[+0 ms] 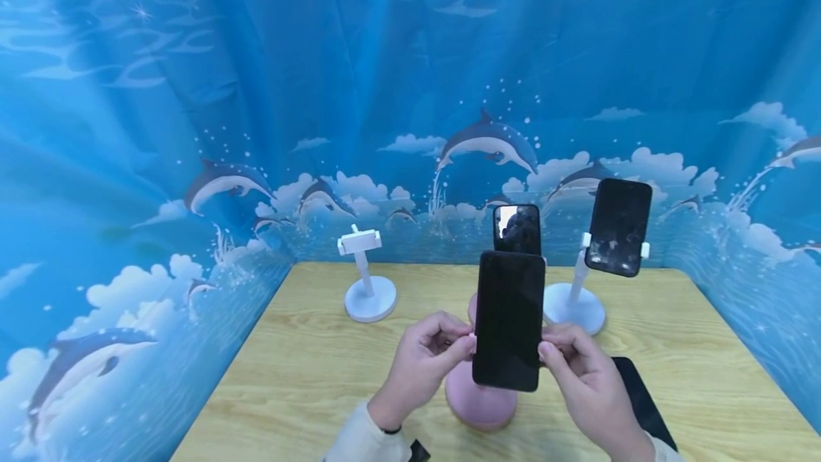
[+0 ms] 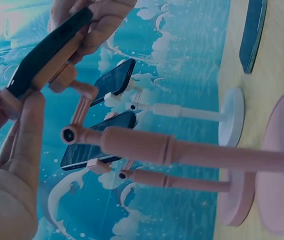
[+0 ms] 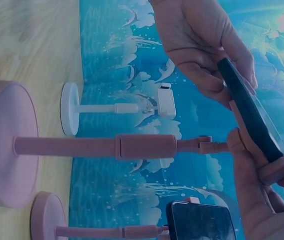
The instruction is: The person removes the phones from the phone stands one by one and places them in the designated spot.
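**At centre dial, a dark phone (image 1: pixel 509 321) in a pink clamp (image 2: pixel 59 59)**

Toward eight o'clock of that phone, as the head view looks, the left hand (image 1: pixel 423 363) has its fingers curled, thumb and fingers closed to a pinch on the clamp's left end. At four o'clock the right hand (image 1: pixel 589 385) pinches the other end, its fingers likewise curled, with only the clamp's width of grip between thumb and fingers.

The phone stands upright with its black face toward the person; its near pink stand (image 2: pixel 136 145) has a round base at seven o'clock. Directly at twelve, partly hidden, is a second phone (image 1: pixel 517 228) on a rear pink stand (image 2: pixel 199 184). Near two o'clock, a third phone (image 1: pixel 619 227) leans in a white stand (image 1: pixel 579 280). Between nine and ten stands another white stand (image 1: pixel 370 299). Past the right hand, at four, a flat phone (image 1: pixel 642 398) lies on the wooden table (image 1: pixel 288 376). Beyond hangs a blue dolphin backdrop (image 1: pixel 359 77).
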### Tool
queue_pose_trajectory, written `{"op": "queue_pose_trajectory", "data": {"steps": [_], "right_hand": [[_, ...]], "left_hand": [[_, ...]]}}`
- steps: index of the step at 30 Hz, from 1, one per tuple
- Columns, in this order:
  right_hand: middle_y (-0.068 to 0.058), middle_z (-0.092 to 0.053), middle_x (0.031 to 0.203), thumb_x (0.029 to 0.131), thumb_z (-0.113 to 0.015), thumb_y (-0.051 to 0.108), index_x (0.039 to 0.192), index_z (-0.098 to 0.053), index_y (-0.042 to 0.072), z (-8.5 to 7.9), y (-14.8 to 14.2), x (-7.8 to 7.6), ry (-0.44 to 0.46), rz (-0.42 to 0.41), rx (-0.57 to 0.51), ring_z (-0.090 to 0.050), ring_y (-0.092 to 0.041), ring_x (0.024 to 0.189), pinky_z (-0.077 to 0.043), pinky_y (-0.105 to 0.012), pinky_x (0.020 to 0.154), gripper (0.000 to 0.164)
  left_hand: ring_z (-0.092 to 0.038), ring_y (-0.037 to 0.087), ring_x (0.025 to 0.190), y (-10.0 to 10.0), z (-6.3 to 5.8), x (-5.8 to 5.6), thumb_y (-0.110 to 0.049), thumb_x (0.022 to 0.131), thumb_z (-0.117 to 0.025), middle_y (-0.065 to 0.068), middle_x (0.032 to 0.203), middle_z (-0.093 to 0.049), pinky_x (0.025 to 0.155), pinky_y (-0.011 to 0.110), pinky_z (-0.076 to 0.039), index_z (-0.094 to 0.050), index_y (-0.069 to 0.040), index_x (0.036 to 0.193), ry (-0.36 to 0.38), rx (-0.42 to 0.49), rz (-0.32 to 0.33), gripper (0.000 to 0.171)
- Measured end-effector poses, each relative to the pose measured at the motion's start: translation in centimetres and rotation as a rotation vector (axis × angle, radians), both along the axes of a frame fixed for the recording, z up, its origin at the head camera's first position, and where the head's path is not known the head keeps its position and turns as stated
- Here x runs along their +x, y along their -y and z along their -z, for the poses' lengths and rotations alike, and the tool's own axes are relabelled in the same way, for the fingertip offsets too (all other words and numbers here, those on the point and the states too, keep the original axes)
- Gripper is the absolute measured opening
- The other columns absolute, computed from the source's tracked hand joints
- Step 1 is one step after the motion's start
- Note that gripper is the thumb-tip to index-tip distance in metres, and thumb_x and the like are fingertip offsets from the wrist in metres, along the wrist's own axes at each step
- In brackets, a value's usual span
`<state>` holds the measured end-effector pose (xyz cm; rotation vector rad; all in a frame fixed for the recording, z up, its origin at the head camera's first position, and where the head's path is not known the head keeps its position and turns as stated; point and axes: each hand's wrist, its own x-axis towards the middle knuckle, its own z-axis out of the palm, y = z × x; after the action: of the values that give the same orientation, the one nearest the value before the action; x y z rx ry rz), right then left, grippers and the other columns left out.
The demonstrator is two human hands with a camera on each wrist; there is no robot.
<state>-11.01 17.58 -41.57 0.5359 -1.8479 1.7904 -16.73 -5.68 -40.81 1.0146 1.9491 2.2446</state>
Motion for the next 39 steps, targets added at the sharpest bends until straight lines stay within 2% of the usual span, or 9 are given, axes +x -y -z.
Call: {"op": "queue_pose_trajectory", "data": {"steps": [6, 11, 15, 20, 23, 26, 30, 33, 39], "right_hand": [[-0.002, -0.064, 0.106, 0.098, -0.052, -0.019, 0.098, -0.06, -0.006, -0.5, -0.1, -0.2, 0.022, 0.025, 0.042, -0.062, -0.007, 0.088, -0.056, -0.019, 0.074, 0.015], [0.0, -0.064, 0.107, 0.102, -0.053, -0.012, 0.101, -0.06, -0.004, -1.2, -0.5, -0.5, 0.075, 0.052, 0.137, -0.06, -0.009, 0.086, -0.056, -0.02, 0.072, 0.011], [-0.003, -0.065, 0.106, 0.104, -0.054, -0.006, 0.105, -0.062, -0.004, -1.7, -0.7, -0.6, 0.14, 0.071, 0.19, -0.064, -0.011, 0.086, -0.059, -0.023, 0.073, 0.008], [-0.005, -0.067, 0.109, 0.104, -0.06, 0.003, 0.111, -0.065, 0.001, -2.7, -0.9, -0.4, 0.188, 0.18, 0.303, -0.068, -0.006, 0.092, -0.061, -0.023, 0.075, 0.009], [-0.001, -0.066, 0.114, 0.1, -0.067, 0.004, 0.114, -0.066, 0.008, -3.8, -1.1, -0.1, 0.114, 0.301, 0.437, -0.068, -0.006, 0.095, -0.058, -0.014, 0.078, 0.015], [0.0, -0.066, 0.116, 0.092, -0.074, 0.002, 0.116, -0.067, 0.009, -5.1, -0.9, 0.1, -0.032, 0.426, 0.574, -0.07, -0.014, 0.093, -0.052, -0.006, 0.082, 0.027], [-0.007, -0.069, 0.116, 0.084, -0.077, 0.011, 0.115, -0.07, 0.006, -6.9, -0.3, 0.4, -0.214, 0.546, 0.735, -0.071, -0.025, 0.093, -0.062, -0.025, 0.075, 0.033], [-0.013, -0.069, 0.116, 0.09, -0.069, 0.027, 0.112, -0.071, 0.002, -7.8, 0.4, 0.4, -0.307, 0.579, 0.806, -0.069, -0.029, 0.093, -0.063, -0.047, 0.064, 0.033], [-0.018, -0.069, 0.112, 0.102, -0.045, 0.045, 0.109, -0.072, 0.0, -9.2, 1.6, 0.4, -0.387, 0.611, 0.859, -0.068, -0.033, 0.091, -0.062, -0.051, 0.063, 0.053]], "left_hand": [[-0.07, 0.008, 0.087, -0.4, 0.5, 0.4, -0.002, 0.098, -0.068, 0.014, 0.101, -0.068, 0.08, 0.033, -0.063, -0.061, 0.011, 0.101, 0.031, 0.056, -0.017, 0.015], [-0.071, 0.008, 0.087, -0.7, 0.5, 0.5, -0.004, 0.098, -0.069, 0.022, 0.103, -0.066, 0.081, 0.033, -0.063, -0.061, 0.011, 0.102, 0.039, 0.062, -0.021, 0.017], [-0.071, 0.01, 0.088, -0.8, 0.4, 0.5, -0.004, 0.099, -0.068, 0.028, 0.104, -0.065, 0.082, 0.033, -0.063, -0.061, 0.01, 0.106, 0.059, 0.041, -0.03, 0.017], [-0.068, 0.014, 0.094, -0.6, 0.1, 0.4, -0.009, 0.098, -0.071, 0.018, 0.108, -0.065, 0.084, 0.031, -0.062, -0.061, 0.005, 0.116, 0.137, -0.04, -0.058, 0.025], [-0.066, 0.016, 0.095, -0.5, 0.0, 0.2, -0.013, 0.097, -0.073, 0.011, 0.108, -0.066, 0.082, 0.027, -0.061, -0.062, 0.0, 0.119, 0.177, -0.106, -0.078, 0.028], [-0.067, 0.015, 0.092, -0.3, -0.2, -0.1, -0.015, 0.096, -0.074, 0.008, 0.105, -0.067, 0.078, 0.024, -0.059, -0.064, -0.002, 0.118, 0.19, -0.15, -0.083, 0.027], [-0.067, 0.014, 0.088, -0.1, -0.3, -0.2, -0.015, 0.097, -0.073, 0.007, 0.101, -0.068, 0.075, 0.023, -0.057, -0.064, -0.001, 0.117, 0.193, -0.166, -0.066, 0.026], [-0.067, 0.013, 0.086, -0.1, -0.4, -0.2, -0.015, 0.098, -0.072, 0.007, 0.1, -0.068, 0.074, 0.022, -0.057, -0.064, -0.001, 0.116, 0.198, -0.165, -0.052, 0.025], [-0.067, 0.014, 0.085, -0.1, -0.6, -0.1, -0.017, 0.099, -0.072, 0.006, 0.099, -0.067, 0.073, 0.022, -0.056, -0.063, -0.001, 0.117, 0.208, -0.171, -0.037, 0.026]]}}
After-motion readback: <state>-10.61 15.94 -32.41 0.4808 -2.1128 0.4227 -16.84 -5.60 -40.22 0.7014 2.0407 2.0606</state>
